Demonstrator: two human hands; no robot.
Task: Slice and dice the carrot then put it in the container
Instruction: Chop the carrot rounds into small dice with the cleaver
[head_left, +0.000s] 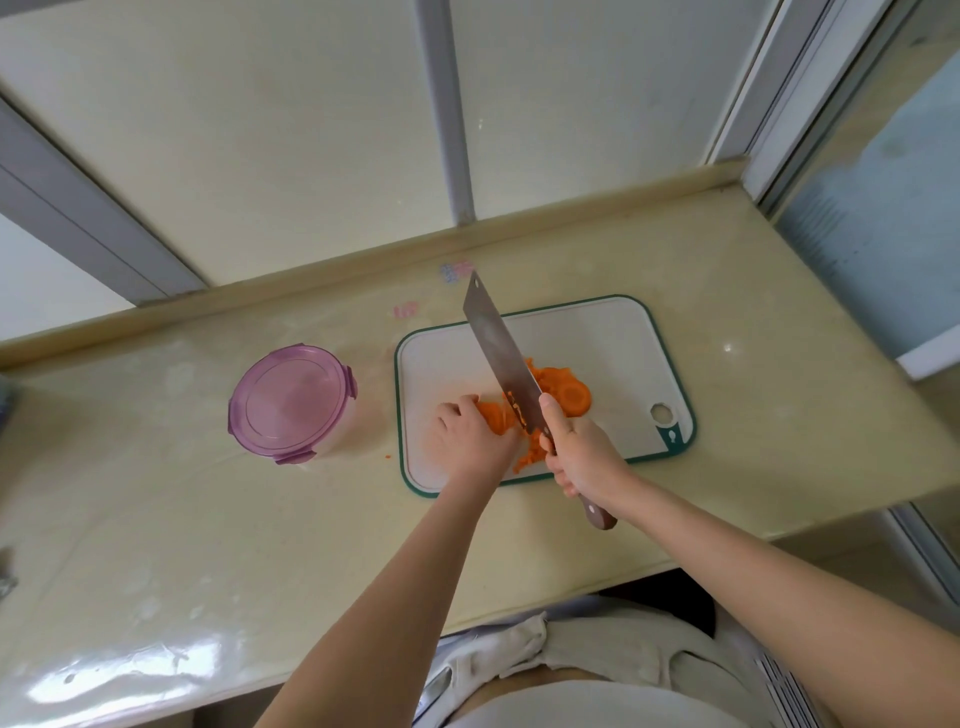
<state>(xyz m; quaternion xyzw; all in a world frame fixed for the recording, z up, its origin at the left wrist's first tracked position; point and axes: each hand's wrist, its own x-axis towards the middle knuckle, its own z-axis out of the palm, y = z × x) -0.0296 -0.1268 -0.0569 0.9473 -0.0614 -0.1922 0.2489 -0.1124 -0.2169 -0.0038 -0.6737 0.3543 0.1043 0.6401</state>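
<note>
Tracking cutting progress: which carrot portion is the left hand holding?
The carrot portion left of the knife, under the left hand; the round slices lie right of it.

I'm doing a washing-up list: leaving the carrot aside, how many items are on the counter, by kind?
Knife: 1
Cutting board: 1
Lidded container: 1
Total: 3

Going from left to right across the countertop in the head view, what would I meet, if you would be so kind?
Lidded container → left hand holding the carrot → right hand gripping the knife → hanging hole at the cutting board's right end.
</note>
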